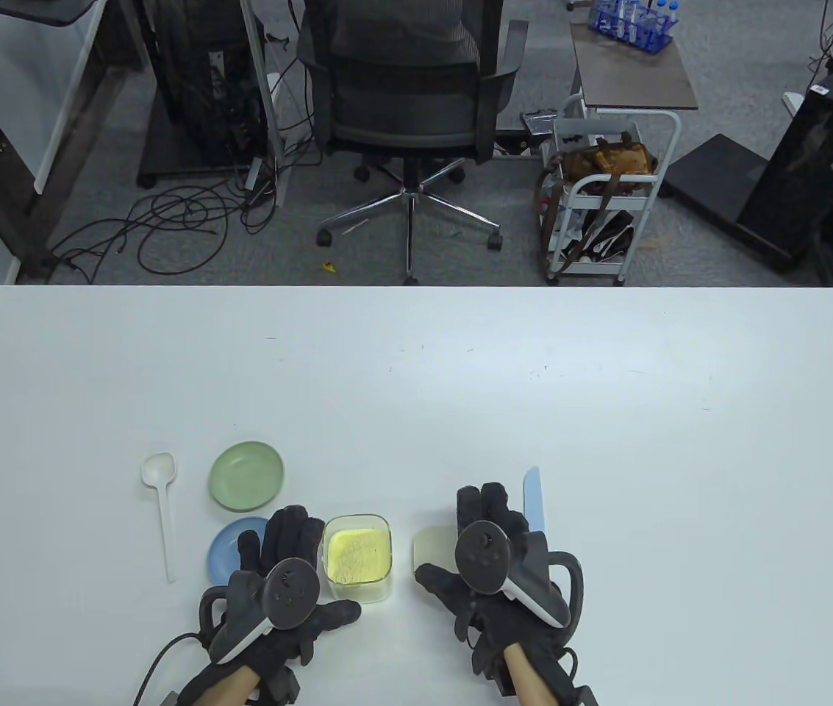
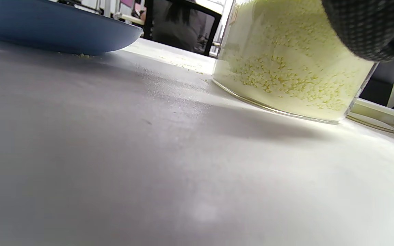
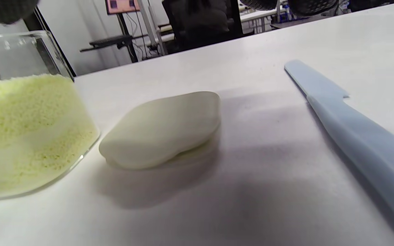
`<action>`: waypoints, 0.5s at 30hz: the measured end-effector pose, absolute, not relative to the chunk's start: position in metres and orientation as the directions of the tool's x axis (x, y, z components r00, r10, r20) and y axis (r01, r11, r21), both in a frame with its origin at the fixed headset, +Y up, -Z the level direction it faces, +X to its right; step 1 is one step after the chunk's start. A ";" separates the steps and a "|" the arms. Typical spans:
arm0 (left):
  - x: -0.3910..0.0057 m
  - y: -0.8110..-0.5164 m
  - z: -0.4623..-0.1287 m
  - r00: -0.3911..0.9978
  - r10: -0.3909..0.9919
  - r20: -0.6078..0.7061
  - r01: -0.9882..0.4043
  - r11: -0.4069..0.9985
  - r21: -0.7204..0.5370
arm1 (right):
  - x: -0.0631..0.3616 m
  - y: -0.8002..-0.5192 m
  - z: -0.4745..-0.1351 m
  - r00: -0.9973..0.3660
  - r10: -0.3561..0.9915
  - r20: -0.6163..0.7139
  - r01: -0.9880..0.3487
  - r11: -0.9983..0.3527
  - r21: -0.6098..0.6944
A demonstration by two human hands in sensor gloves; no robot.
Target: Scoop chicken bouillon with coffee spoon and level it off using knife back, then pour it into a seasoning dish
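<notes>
The left hand [image 1: 276, 581] is laid open against the bouillon container [image 1: 358, 557] at lower centre, the right hand [image 1: 493, 566] is spread flat beside the knife [image 1: 534, 500], and the spoon [image 1: 159, 507] and green dish [image 1: 246, 476] are found lower left.

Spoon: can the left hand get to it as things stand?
Probably yes. The white spoon lies bare, left of the blue dish; the left hand holds nothing and would only pass over the low dish.
</notes>
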State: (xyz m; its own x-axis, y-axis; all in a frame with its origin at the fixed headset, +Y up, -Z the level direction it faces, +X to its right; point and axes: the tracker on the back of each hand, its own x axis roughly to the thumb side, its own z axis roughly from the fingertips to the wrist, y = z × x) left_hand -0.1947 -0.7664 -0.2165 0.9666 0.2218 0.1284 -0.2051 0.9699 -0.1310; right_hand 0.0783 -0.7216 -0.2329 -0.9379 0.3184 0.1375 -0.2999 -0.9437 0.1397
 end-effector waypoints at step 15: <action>-0.225 -0.744 -0.217 0.944 0.319 0.081 -0.308 0.943 -0.127 | 0.076 -0.753 -0.218 -0.878 0.408 0.250 -0.374 -0.911 0.173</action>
State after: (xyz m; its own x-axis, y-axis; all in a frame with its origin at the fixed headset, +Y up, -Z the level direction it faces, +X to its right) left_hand -0.2250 -0.7440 -0.2167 0.9443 0.3190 0.0813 -0.3076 0.9430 -0.1272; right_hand 0.0758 -0.7532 -0.2181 -0.8781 0.4081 0.2499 -0.3742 -0.9111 0.1730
